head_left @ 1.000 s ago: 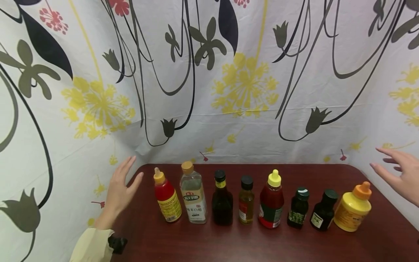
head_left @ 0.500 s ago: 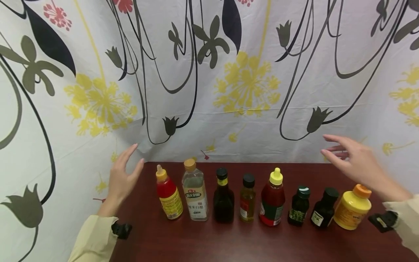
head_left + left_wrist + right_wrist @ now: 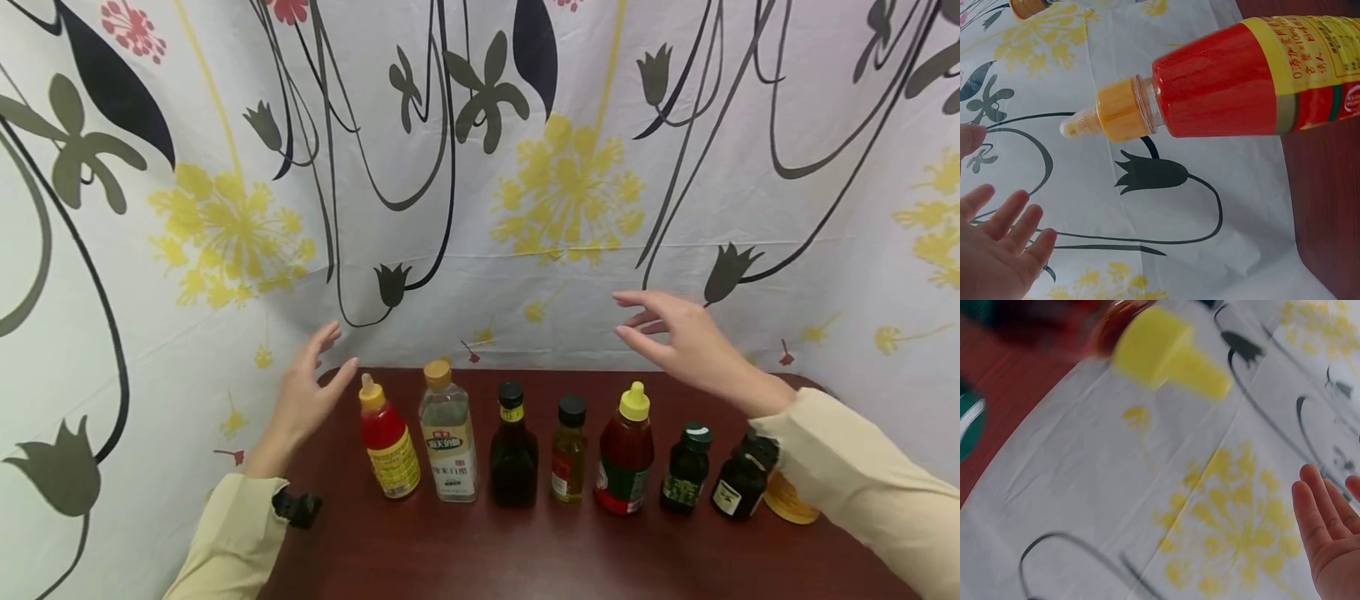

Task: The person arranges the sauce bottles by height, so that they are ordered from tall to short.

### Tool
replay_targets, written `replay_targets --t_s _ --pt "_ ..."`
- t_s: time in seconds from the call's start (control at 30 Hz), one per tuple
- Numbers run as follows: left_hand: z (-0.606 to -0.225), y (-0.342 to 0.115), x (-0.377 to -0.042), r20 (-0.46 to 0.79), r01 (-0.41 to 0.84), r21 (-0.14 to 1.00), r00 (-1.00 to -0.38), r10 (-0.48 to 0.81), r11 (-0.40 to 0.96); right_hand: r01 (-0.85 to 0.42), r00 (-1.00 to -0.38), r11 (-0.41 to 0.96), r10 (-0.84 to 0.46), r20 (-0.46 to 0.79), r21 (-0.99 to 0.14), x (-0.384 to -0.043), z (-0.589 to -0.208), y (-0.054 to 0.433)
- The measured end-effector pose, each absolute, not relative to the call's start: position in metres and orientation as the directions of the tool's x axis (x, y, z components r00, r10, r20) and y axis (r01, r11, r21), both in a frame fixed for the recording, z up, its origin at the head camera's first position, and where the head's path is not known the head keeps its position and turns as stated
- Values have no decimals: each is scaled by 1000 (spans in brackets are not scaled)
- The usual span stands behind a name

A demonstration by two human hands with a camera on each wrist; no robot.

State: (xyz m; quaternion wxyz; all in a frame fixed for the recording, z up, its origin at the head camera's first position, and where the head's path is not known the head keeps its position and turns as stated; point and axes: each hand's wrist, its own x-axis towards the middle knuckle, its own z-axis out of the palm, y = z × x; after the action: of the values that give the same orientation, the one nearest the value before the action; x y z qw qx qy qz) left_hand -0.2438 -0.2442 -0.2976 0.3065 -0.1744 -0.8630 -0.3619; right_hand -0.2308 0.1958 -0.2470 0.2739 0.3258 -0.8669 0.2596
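Note:
My left hand is in the air just left of a red squeeze bottle with a yellow nozzle cap. Its fingers are loosely spread and hold nothing; the left wrist view shows the red bottle apart from the hand. My right hand hovers above and behind a dark red sauce bottle with a yellow cap, fingers extended and holding nothing. In the right wrist view that yellow cap is blurred and away from the fingers. Both hands are raised above the table.
Between the two sauce bottles stand a clear vinegar bottle, a dark bottle and a small oil bottle. Farther right are two small dark bottles and a yellow bottle, partly behind my right sleeve. Patterned cloth hangs behind the table.
My right hand has come in from the right edge, moving left above the bottles; its sleeve now partly covers the yellow bottle. My left hand has shifted slightly right. The bottles stand where they were.

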Motion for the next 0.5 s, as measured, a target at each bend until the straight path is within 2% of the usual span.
replay_targets --t_s 0.27,0.5 --pt "-299 -241 -249 625 505 558 -778 66 658 -744 -652 562 -492 577 -361 -242 -249 150" --pt "-306 -240 -254 575 475 631 -817 41 613 -739 -673 481 -501 544 -471 -250 -250 111"
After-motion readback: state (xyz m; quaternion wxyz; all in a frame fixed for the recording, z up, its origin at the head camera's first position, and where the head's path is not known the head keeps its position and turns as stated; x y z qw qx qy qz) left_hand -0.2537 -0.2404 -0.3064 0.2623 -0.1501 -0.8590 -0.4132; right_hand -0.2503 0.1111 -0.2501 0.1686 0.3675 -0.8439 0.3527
